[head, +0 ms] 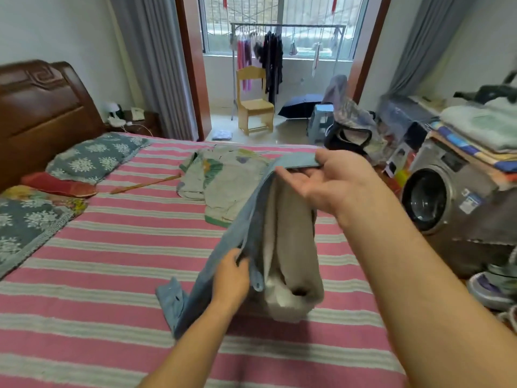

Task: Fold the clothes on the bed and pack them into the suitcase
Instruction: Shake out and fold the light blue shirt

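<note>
The jeans [265, 233] hang doubled above the bed [112, 275]: the left hand [230, 278] pinches their near edge, while the right hand [333, 183] carries the far fold over straight, relaxed fingers, thumb on top. To fold them well, I would lower them flat on the bed, match the edges and smooth before halving. The shirt [223, 186] lies behind; no suitcase shows.
</note>
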Motion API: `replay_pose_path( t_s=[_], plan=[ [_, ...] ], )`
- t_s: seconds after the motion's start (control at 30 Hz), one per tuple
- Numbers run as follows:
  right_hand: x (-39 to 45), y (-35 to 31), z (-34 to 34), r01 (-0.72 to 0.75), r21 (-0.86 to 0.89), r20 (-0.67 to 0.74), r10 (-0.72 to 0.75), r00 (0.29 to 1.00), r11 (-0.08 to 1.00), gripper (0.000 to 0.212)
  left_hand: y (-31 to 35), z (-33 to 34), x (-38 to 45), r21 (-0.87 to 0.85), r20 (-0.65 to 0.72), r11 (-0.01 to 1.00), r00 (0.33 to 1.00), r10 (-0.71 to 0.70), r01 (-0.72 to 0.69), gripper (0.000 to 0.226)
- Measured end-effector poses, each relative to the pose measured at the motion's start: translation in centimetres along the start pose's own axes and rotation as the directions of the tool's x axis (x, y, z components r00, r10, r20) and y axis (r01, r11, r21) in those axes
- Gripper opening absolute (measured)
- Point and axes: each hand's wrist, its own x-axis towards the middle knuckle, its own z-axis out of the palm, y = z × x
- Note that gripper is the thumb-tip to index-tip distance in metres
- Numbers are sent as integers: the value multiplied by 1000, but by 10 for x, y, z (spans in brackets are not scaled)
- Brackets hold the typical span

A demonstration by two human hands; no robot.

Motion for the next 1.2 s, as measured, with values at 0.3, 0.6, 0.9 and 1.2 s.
replay_pose_path(
  t_s=[0.3,0.6,0.9,1.2],
  plan=[
    [62,27,-160,60,-814,-93,-231,969,578,71,132,-133,34,-109,391,993,921,1,45,16],
    [82,196,-224,-110,-988,-72,299,952,111,86,162,-174,47,557,629,827,690,-359,-77,40],
    [93,250,-179,-204,-832,-87,242,966,516,22,85,-268,62,193,529,940,777,-342,282,63],
    [67,162,-74,-10,-585,64,59,996,811,17,8,-221,39,-323,86,858,915,-395,400,37]
  ],
)
